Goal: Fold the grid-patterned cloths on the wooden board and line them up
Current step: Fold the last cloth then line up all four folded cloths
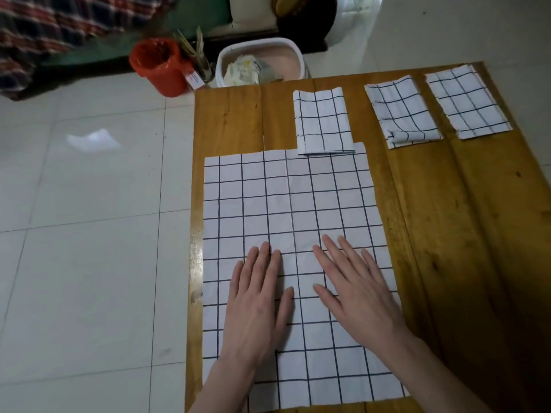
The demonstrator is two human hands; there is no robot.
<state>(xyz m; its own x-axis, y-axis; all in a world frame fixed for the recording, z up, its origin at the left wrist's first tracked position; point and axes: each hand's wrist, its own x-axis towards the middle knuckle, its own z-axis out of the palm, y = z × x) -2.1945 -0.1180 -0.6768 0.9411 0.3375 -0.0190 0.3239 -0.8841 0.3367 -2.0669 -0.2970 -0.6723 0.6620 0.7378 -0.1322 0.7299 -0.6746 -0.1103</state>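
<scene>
A large white cloth with a dark grid (286, 198) lies spread flat on the wooden board (465, 234), on its left half. My left hand (256, 302) and my right hand (354, 290) both rest flat on the cloth's near half, fingers straight and side by side. Along the board's far edge lie three folded grid cloths: one (322, 120) overlaps the far edge of the spread cloth, a second (401, 111) lies to its right with a curled corner, and a third (466, 101) sits at the far right corner.
The board stands over a pale tiled floor (89, 234). Beyond its far edge are a red bucket (161, 67), a white basin with crumpled paper (259, 64) and a jar of sticks (202, 61). A plaid blanket (44, 31) lies at the top left.
</scene>
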